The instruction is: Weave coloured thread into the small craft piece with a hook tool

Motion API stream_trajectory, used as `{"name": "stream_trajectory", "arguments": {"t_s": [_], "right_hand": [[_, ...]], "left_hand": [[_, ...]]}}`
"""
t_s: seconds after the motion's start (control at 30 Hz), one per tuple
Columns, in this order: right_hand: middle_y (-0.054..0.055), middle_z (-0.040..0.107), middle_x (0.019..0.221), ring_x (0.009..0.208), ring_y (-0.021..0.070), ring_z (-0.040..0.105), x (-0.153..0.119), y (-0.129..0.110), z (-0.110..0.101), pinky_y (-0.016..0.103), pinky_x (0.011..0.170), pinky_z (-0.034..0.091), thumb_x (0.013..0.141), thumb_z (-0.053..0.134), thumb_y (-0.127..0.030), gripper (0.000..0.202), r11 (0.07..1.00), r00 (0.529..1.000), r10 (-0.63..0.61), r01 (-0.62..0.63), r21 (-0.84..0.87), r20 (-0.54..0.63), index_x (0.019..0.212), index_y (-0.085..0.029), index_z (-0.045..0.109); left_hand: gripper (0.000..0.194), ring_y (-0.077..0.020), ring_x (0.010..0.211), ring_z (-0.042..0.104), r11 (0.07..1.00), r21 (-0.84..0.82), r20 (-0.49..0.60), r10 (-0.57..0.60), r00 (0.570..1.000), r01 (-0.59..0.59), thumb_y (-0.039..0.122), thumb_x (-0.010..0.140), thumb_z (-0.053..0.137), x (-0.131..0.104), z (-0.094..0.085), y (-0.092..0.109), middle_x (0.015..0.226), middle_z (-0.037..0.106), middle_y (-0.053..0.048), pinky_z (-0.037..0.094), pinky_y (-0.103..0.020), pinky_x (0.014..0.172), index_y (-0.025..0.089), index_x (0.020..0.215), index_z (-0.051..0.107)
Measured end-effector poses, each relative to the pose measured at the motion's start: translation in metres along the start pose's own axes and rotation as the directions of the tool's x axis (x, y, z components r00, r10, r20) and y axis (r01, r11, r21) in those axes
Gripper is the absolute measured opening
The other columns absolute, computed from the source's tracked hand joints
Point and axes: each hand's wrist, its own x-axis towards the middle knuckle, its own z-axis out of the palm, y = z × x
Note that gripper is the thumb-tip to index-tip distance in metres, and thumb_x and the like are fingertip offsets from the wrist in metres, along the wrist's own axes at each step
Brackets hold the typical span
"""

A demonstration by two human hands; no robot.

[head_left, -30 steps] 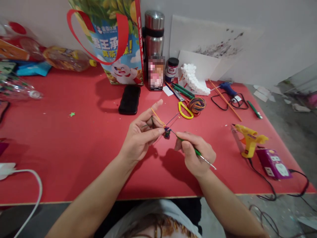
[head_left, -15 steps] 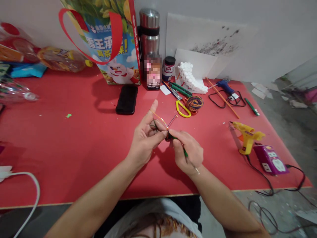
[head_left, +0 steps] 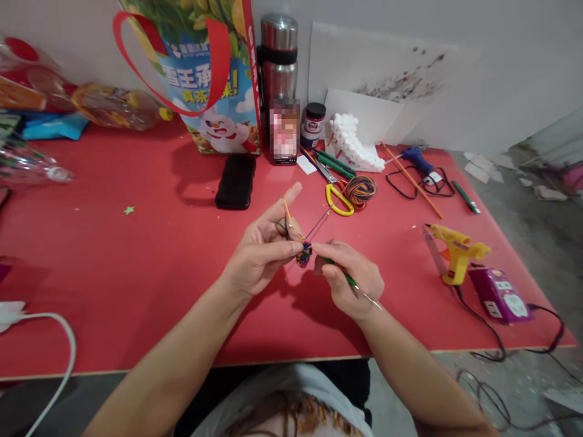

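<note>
My left hand (head_left: 262, 252) pinches a small multicoloured crocheted piece (head_left: 304, 254) between thumb and fingers. An orange strand of yarn runs over its raised index finger. My right hand (head_left: 353, 276) is closed around a crochet hook (head_left: 350, 280) with a green grip, its metal back end pointing down and right. The hook's front end is at the crocheted piece, where its tip is too small to make out. From the piece a purple strand leads up to a multicoloured yarn ball (head_left: 361, 190), beside yellow-handled scissors (head_left: 339, 200).
On the red table (head_left: 150, 261) lie a black phone (head_left: 235, 182), a yellow glue gun (head_left: 458, 249) and a purple box (head_left: 498, 294). A gift bag (head_left: 223, 121), steel flask (head_left: 279, 73), propped phone (head_left: 285, 133), jar (head_left: 313, 124) and white model (head_left: 353, 142) stand behind.
My right hand has moved slightly right, away from my left hand, uncovering more of the crocheted piece. My left index finger points further right. The whole view has shifted slightly.
</note>
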Motion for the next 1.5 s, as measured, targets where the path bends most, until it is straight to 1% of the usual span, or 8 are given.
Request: {"name": "stream_trajectory", "arguments": {"t_s": [0.2,0.33,0.67,0.9,1.07,1.13,1.33,1.5], "right_hand": [[0.007,0.078,0.088,0.070,0.0176,0.067,0.002,-0.006,0.000,0.033,0.068,0.057,0.107,0.056,-0.025,0.031,0.998,0.998,-0.062,0.062,-0.009,-0.010,0.136,-0.022,0.068],[0.007,0.076,0.084,0.069,0.0180,0.066,0.002,-0.005,0.001,0.034,0.066,0.056,0.106,0.058,-0.022,0.033,0.995,0.995,-0.097,0.097,0.010,-0.021,0.137,-0.020,0.068],[0.006,0.078,0.088,0.072,0.0178,0.069,0.003,-0.004,0.002,0.032,0.067,0.057,0.108,0.053,-0.028,0.031,0.998,0.999,-0.048,0.048,-0.036,-0.022,0.135,-0.023,0.067],[0.011,0.076,0.111,0.096,0.0236,0.074,0.006,-0.004,0.000,0.039,0.080,0.064,0.101,0.064,-0.027,0.039,0.979,0.992,-0.122,0.119,-0.165,-0.008,0.140,-0.023,0.064],[0.017,0.069,0.134,0.123,0.0310,0.069,0.005,-0.004,0.000,0.045,0.092,0.065,0.102,0.061,-0.034,0.050,0.983,0.996,-0.087,0.085,-0.161,-0.005,0.151,-0.023,0.055],[0.015,0.072,0.133,0.117,0.0286,0.072,0.003,-0.002,0.002,0.041,0.090,0.065,0.105,0.054,-0.038,0.055,0.992,0.998,-0.036,0.041,-0.118,0.046,0.158,-0.023,0.046],[0.006,0.076,0.090,0.073,0.0213,0.073,-0.001,-0.001,0.004,0.036,0.069,0.062,0.109,0.041,-0.048,0.059,0.983,0.993,0.094,-0.082,-0.164,0.065,0.161,-0.020,0.040],[0.008,0.080,0.097,0.073,0.0205,0.074,0.001,-0.004,0.003,0.035,0.068,0.060,0.109,0.039,-0.043,0.051,0.980,0.994,0.081,-0.067,-0.187,0.068,0.153,-0.020,0.052]], "left_hand": [[0.095,-0.0056,0.059,0.056,0.999,0.041,0.006,0.004,1.000,-0.004,0.005,0.071,0.085,0.000,-0.003,0.005,0.076,0.069,0.003,0.046,-0.012,0.056,0.021,0.159,0.051],[0.094,-0.0068,0.059,0.059,0.999,0.037,-0.011,0.026,1.000,-0.026,0.005,0.071,0.084,0.001,-0.002,0.008,0.075,0.070,0.003,0.051,-0.014,0.059,0.021,0.158,0.052],[0.084,-0.0079,0.061,0.062,0.997,0.063,0.009,-0.035,0.999,0.035,0.009,0.075,0.084,0.000,-0.004,0.002,0.079,0.069,0.002,0.049,-0.016,0.057,0.022,0.153,0.058],[0.104,-0.0082,0.062,0.056,0.993,0.115,-0.037,0.020,0.999,-0.016,0.009,0.072,0.087,-0.004,0.005,-0.005,0.080,0.069,0.003,0.047,-0.017,0.059,0.030,0.163,0.043],[0.099,-0.0097,0.068,0.060,0.990,0.126,0.006,0.065,0.998,-0.065,0.010,0.075,0.087,-0.005,0.004,-0.006,0.079,0.070,0.003,0.050,-0.018,0.066,0.031,0.163,0.044],[0.096,-0.0093,0.066,0.059,0.987,0.141,0.016,0.081,0.997,-0.082,0.013,0.077,0.087,-0.004,0.003,-0.007,0.080,0.070,0.003,0.048,-0.018,0.062,0.030,0.162,0.045],[0.102,-0.0088,0.063,0.060,0.983,0.144,0.035,0.107,0.994,-0.111,0.012,0.075,0.088,-0.003,0.002,-0.005,0.078,0.069,0.004,0.050,-0.017,0.061,0.029,0.164,0.042],[0.087,-0.0087,0.060,0.061,0.980,0.159,0.045,0.114,0.992,-0.120,0.011,0.078,0.086,-0.003,0.001,-0.005,0.081,0.070,0.002,0.050,-0.018,0.056,0.030,0.157,0.054]]}}
